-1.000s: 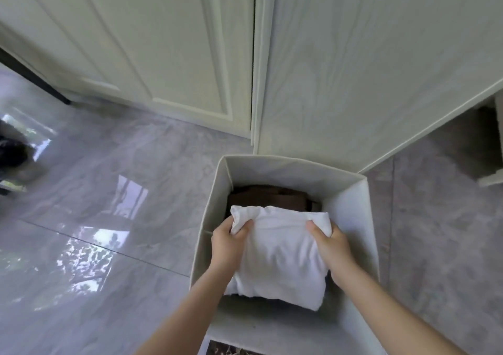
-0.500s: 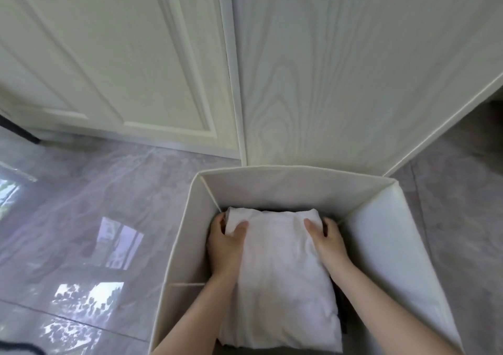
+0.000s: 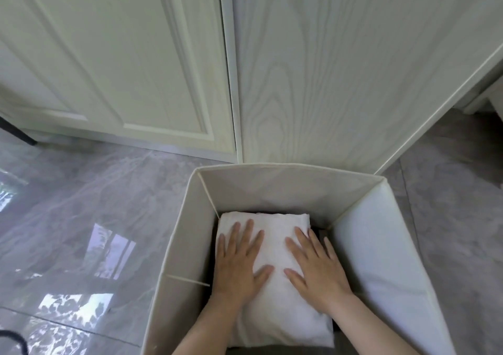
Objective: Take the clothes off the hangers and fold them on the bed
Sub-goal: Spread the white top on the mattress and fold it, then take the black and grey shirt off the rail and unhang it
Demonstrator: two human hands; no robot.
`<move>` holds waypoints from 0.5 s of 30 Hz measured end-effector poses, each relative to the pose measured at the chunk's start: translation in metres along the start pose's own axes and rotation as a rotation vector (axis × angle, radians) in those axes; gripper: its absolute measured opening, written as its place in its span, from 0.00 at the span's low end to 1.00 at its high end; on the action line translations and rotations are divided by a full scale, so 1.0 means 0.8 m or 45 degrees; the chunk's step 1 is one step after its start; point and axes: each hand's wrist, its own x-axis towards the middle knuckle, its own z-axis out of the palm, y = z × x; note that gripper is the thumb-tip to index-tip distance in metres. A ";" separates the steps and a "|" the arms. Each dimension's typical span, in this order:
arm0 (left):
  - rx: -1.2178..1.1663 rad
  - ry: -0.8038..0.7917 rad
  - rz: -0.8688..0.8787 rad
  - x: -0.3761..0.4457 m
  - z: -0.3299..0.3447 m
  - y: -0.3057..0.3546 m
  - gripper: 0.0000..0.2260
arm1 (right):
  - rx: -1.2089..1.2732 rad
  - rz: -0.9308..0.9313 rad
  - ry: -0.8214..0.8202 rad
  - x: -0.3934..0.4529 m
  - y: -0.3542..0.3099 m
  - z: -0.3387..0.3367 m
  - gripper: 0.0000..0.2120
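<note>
Folded white garment lies lengthwise away from viewer, probably flat.

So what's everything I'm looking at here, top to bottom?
folded garment: one, white, lying flat inside the bin on top of something dark
dark item: one visible edge, dark brown or black, under the garment; what it is cannot be told
fabric bin: one, cream, open-topped, standing on the floor against the cabinet
cabinet door: one, cream, panelled, upper left
wood-grain panel: one, pale, upper right
floor: glossy grey tiles with window reflections
left hand: one, flat on the garment, fingers spread
right hand: one, flat on the garment beside it
</note>
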 end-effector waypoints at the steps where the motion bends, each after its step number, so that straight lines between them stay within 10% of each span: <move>1: 0.002 -0.007 0.005 0.001 0.002 -0.002 0.32 | -0.018 0.012 -0.031 0.001 0.001 0.002 0.28; 12: -0.264 0.126 -0.033 0.010 -0.090 0.013 0.24 | -0.002 0.004 0.030 0.011 -0.016 -0.093 0.26; 15: -0.514 0.171 -0.408 0.002 -0.200 0.023 0.20 | 0.121 -0.004 0.081 -0.001 -0.038 -0.190 0.27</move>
